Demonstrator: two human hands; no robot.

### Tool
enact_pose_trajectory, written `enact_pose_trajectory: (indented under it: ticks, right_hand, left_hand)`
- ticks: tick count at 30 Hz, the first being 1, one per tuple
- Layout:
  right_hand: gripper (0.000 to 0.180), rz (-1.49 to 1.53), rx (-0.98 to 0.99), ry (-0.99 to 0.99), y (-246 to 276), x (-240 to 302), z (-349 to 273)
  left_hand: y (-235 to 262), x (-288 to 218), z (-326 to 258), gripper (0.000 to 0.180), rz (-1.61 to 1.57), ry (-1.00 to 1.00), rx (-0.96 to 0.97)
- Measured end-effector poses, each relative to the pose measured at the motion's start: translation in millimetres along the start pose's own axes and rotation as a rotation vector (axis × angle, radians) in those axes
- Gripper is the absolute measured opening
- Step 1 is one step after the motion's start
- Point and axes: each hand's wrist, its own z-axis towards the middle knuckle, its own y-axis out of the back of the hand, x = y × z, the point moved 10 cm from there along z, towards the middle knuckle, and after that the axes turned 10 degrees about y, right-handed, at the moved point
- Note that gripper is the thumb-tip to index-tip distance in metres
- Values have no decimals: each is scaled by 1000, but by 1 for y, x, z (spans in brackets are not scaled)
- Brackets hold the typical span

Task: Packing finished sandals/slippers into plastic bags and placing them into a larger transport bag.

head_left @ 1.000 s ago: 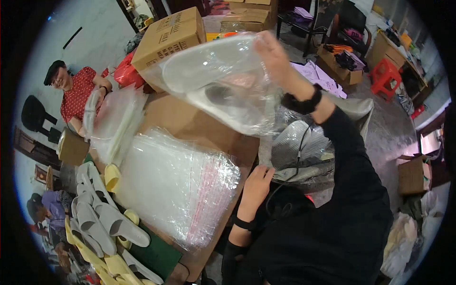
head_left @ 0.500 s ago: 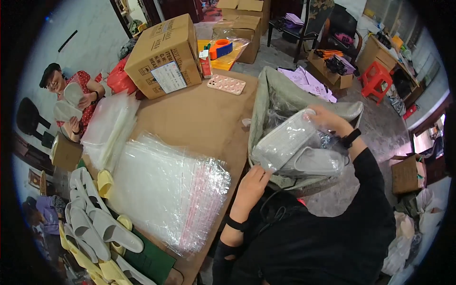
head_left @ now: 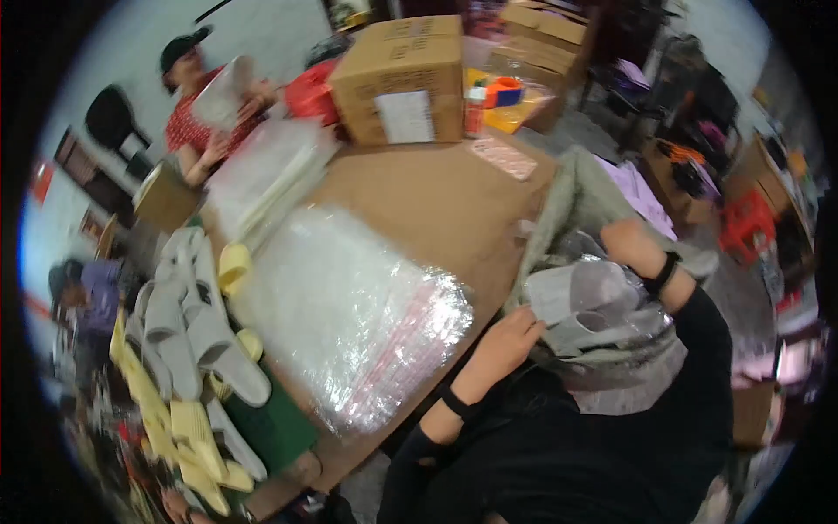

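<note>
While the left hand (head_left: pixel 506 342) pinches the mouth of the grey sack (head_left: pixel 628 384) beside the table (head_left: pixel 436 192), the right hand, fingers hidden inside it, lowers a bagged slipper (head_left: pixel 585 306).

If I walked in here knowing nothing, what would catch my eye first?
Probably the shiny stack of clear plastic zip bags spread over the middle of the brown table. Right of it, the person's left hand and right hand handle a clear bag holding grey slippers over a large grey sack. A heap of grey and yellow slippers lies at the table's left edge.
</note>
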Motion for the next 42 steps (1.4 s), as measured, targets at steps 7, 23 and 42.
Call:
enact_pose_trajectory:
  ticks: [7,23,42]
  right_hand:
    - [65,281,984,722,-47,157,-30]
    - [57,833,1,757,75,287,269]
    - [73,1426,165,133,-26,263,200]
  left_hand:
    - [-5,-10,-6,18,11,-32,-20]
    - [230,134,-237,70,888,1630,-427]
    - [226,176,-288,87,83,1175,-905]
